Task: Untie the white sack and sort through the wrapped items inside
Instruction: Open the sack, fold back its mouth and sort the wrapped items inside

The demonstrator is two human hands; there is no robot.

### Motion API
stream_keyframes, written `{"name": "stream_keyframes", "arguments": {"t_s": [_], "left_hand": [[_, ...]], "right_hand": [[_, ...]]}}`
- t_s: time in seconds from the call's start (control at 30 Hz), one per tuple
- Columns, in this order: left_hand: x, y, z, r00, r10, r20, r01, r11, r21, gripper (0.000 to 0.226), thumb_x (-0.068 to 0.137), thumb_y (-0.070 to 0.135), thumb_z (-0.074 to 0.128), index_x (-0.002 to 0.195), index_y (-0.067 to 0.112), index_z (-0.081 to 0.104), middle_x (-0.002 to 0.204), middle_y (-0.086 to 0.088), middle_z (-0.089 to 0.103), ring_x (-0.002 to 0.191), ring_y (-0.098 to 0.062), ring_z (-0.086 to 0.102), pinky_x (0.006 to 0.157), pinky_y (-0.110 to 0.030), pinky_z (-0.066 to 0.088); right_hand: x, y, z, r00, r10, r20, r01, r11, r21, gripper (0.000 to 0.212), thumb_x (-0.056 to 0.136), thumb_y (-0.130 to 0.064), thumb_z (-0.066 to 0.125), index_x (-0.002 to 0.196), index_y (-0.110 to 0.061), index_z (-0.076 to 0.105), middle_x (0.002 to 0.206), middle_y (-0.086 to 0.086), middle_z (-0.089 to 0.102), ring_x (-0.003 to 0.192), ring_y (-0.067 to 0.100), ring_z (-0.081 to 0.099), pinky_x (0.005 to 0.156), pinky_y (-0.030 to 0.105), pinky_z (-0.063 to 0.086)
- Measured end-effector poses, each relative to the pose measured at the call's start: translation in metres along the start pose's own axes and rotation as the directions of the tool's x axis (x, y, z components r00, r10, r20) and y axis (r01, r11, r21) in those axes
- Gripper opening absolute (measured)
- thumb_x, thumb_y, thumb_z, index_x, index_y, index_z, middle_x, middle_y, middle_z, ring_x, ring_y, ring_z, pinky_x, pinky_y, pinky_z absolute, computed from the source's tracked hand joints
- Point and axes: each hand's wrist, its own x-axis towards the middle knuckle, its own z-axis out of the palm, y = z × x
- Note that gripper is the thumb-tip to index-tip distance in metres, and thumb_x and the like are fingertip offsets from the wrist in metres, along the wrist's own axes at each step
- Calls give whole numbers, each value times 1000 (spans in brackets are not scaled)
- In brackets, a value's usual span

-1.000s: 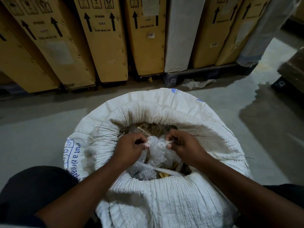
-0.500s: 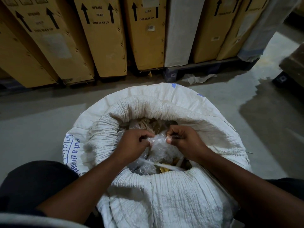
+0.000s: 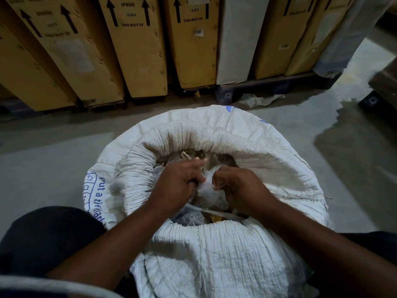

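Note:
The white woven sack (image 3: 225,250) stands on the floor between my knees, its mouth open and its rim rolled down. Inside lie several items wrapped in clear bubble wrap, with brownish pieces at the back of the opening. A bubble-wrapped item (image 3: 207,187) sits in the middle of the opening. My left hand (image 3: 178,183) pinches its wrap from the left, index finger stretched out over the contents. My right hand (image 3: 238,186) grips the same wrap from the right. A white strip (image 3: 217,212) runs across the contents below my hands.
Tall cardboard cartons (image 3: 137,46) with "THIS WAY UP" arrows lean in a row on a dark pallet (image 3: 268,86) behind the sack. Crumpled plastic (image 3: 261,100) lies on the grey concrete floor (image 3: 43,155). Another dark pallet corner (image 3: 373,100) shows at right.
My hands have risen slightly in the sack, still holding the bubble wrap. My left index finger has stretched out forward. The camera has tilted down a little.

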Motion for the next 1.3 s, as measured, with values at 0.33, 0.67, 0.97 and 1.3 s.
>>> {"name": "stream_keyframes", "arguments": {"t_s": [0.33,0.67,0.97,1.3], "left_hand": [[1,7,-7,999,-25,42,26,1000,-17,40,68,-16,65,77,19,81,73,13,76,66,5,69,64,-17,55],[-1,-6,2,980,-148,134,146,989,28,71,81,-6,71,140,31,64,141,15,55,126,5,48,101,4,25],[6,-3,-5,979,-156,132,167,983,-72,47,74,-9,59,101,20,85,89,10,80,75,7,71,71,-15,54],[6,-1,-2,981,-155,114,159,987,-25,26,79,3,61,82,22,78,68,7,73,65,-7,69,63,-32,55]], "right_hand": [[3,-4,1,995,57,80,-66,991,114,27,58,9,56,73,-14,57,78,-3,64,74,11,65,59,38,54],[0,22,-2,949,243,199,-275,950,151,63,78,-12,84,134,-32,64,139,-16,62,123,-4,57,101,15,46],[8,8,-6,949,314,40,-316,930,188,32,75,6,74,79,-24,82,75,-12,77,71,2,72,64,21,55],[9,4,0,945,328,10,-326,937,121,22,80,-4,70,75,-24,76,63,-10,71,56,4,64,51,22,44]]}}
